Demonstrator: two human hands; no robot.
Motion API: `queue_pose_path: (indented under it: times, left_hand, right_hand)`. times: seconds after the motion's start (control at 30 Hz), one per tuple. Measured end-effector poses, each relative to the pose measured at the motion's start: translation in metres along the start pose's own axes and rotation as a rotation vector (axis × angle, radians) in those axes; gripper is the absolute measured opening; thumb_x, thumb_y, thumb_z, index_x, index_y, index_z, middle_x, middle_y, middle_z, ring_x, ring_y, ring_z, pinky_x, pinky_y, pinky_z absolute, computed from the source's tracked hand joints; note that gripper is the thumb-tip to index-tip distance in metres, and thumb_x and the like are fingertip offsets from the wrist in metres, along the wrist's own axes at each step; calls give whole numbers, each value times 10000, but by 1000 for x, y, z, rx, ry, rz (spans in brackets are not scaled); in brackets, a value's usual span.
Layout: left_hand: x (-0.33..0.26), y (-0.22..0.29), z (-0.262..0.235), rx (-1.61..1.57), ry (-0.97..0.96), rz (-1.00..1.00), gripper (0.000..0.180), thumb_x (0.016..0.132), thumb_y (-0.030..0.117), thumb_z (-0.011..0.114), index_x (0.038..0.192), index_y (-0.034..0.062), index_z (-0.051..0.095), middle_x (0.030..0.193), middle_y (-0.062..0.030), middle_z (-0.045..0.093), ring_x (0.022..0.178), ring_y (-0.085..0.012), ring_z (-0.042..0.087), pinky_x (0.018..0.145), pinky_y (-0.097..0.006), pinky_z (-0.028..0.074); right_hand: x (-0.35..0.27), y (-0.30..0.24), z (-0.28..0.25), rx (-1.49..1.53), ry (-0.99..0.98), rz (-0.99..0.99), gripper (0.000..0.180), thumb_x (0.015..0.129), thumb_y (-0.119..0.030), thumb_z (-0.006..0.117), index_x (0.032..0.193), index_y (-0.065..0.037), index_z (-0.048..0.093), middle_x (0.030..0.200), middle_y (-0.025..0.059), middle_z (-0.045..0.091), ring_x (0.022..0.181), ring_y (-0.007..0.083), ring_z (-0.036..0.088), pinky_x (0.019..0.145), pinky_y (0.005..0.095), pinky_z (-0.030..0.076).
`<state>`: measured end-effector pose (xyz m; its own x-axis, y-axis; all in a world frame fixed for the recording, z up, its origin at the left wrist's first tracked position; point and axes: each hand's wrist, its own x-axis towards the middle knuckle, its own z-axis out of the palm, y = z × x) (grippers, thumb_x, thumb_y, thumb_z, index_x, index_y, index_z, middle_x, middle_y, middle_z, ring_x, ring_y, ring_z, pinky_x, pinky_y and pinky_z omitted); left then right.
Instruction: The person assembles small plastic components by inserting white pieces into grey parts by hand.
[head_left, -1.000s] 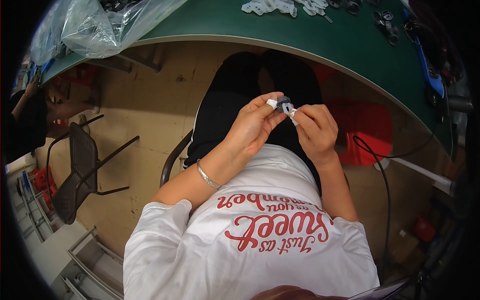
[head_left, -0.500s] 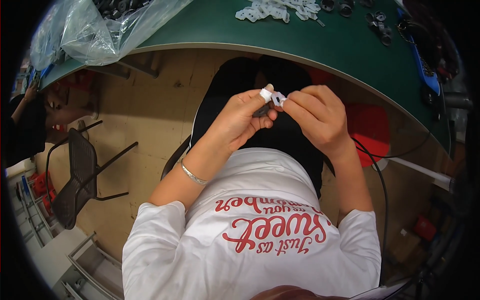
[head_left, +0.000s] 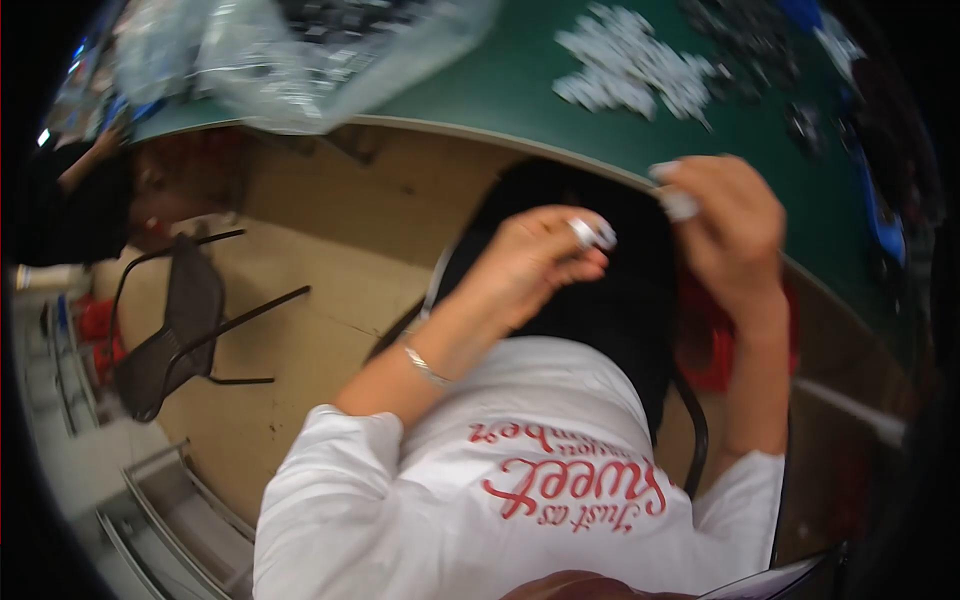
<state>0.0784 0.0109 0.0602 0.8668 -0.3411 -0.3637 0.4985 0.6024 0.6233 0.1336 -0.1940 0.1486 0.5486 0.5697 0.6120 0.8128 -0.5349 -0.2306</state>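
Currently both hands are raised over the lap, near the edge of the green table [head_left: 520, 80]. Left hand [head_left: 530, 265] is curled shut, fingertips pinching a small white plastic part [head_left: 595, 233] with a darker bit on it; detail is blurred, can't tell its exact shape. Thin bracelet [head_left: 425, 367] sits on the left wrist. Right hand [head_left: 735, 230] is further right and slightly farther out, just at the table edge, fingers closed round another small white piece [head_left: 678, 205] that pokes out on its left side. The two hands are apart, not touching; the two white pieces are near each other with a gap between.

On the table, far side, a heap of similar white parts [head_left: 635, 70] lies loose, well apart from the hands. Far left on the table is a clear plastic bag [head_left: 300, 50] with dark items inside, blurred. Dark small pieces [head_left: 750, 30] are scattered far right of the heap. Below the table, left, a dark metal-frame chair [head_left: 180, 320] stands on the tan floor [head_left: 330, 290]. Person wears a white shirt [head_left: 520, 500] with red lettering and dark trousers [head_left: 600, 300].
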Motion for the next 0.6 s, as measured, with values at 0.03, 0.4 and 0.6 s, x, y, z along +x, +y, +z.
queue_pose_path:
  times: [0.03, 0.4, 0.6]
  left_hand:
    - [3, -8, -1, -39, -23, -20, 210, 903, 118, 606, 1053, -29, 604, 946, -117, 650, 776, -152, 665, 686, -251, 589]
    - [3, -30, 5, -96, 42, -184, 149, 927, 113, 576, 1036, 17, 605, 921, -67, 635, 784, -114, 639, 739, -240, 564]
    - [11, -33, 5, -171, 67, -205, 139, 920, 97, 584, 1027, 11, 607, 935, -68, 628, 800, -134, 644, 760, -239, 563]
  right_hand:
    - [2, 8, -3, -40, 111, 151, 229, 744, 56, 631, 961, -16, 650, 913, 128, 646, 826, 293, 629, 729, 365, 497]
    - [6, 40, 6, -226, 7, 488, 162, 825, 10, 590, 985, -5, 610, 914, 111, 586, 871, 282, 580, 769, 367, 457]
    - [8, 47, 8, -252, 2, 389, 100, 819, 27, 567, 919, 17, 562, 899, 132, 578, 854, 303, 574, 750, 389, 453]
